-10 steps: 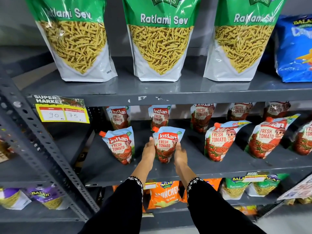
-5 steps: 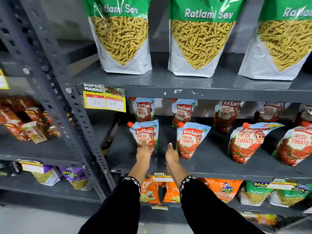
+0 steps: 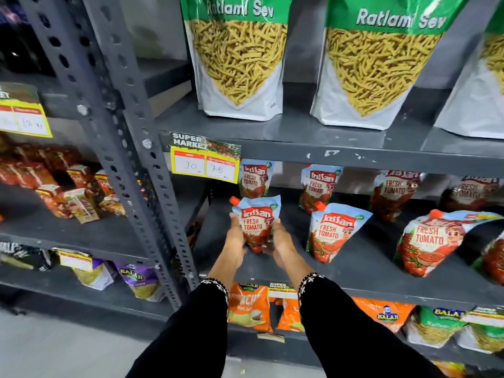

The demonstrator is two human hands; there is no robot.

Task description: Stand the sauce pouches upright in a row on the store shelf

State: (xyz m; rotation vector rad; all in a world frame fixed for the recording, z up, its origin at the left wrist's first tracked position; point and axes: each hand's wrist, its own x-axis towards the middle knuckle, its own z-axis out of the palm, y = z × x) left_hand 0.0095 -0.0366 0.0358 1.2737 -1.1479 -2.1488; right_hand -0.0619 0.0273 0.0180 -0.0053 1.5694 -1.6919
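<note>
Sauce pouch (image 3: 256,222) red, pale blue; shelf (image 3: 368,268) grey.

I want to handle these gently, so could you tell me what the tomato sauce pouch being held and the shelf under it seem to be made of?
The red-and-blue spouted tomato sauce pouch looks like glossy flexible plastic film: it creases and catches light. The dark grey shelf appears to be painted metal, with chipped paint and perforated uprights.
</note>
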